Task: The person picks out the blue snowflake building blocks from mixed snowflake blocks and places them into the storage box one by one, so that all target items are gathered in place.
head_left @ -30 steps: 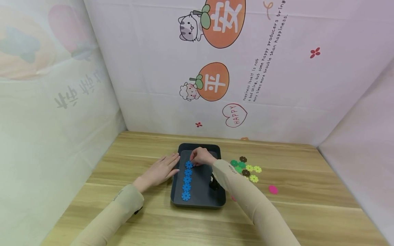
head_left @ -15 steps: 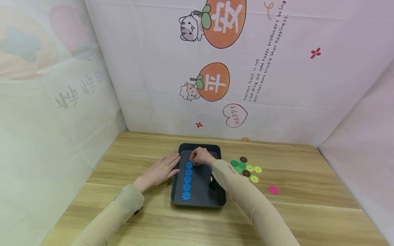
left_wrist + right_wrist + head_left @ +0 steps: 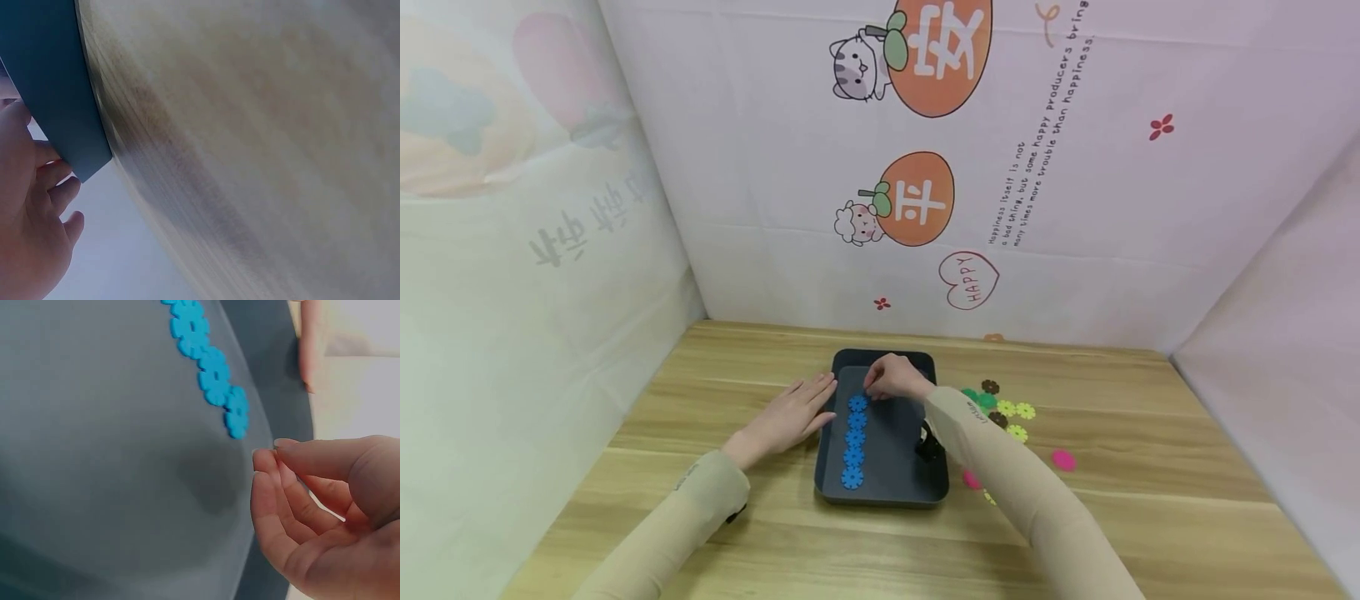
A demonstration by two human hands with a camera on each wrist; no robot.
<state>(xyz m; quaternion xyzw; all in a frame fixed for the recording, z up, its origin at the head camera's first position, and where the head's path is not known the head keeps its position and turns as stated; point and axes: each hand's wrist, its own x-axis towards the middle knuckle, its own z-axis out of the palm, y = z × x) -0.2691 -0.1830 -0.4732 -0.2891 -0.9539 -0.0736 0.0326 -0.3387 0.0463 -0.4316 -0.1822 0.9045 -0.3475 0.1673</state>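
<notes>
A dark grey tray (image 3: 891,467) lies on the wooden table. Several blue flower-shaped plastic discs (image 3: 855,437) stand joined edge to edge in a column along its left side. My left hand (image 3: 790,418) rests against the tray's left rim with fingers extended; in the left wrist view its fingertips touch the tray's wall (image 3: 59,81). Over the tray, just past the far end of the column, hovers my right hand (image 3: 897,379). In the right wrist view its thumb and fingertips come together loosely with nothing seen between them, apart from the nearest blue disc (image 3: 236,412).
Right of the tray lie loose green discs (image 3: 987,401), yellow discs (image 3: 1017,433) and brown discs (image 3: 990,387), partly behind the right sleeve. Pink discs (image 3: 1063,461) lie nearer the front. A printed cloth wall (image 3: 775,275) closes off the table's back.
My right hand has let go of the farthest blue disc and lifted slightly up and to the right. The blue column and my left hand stay in place.
</notes>
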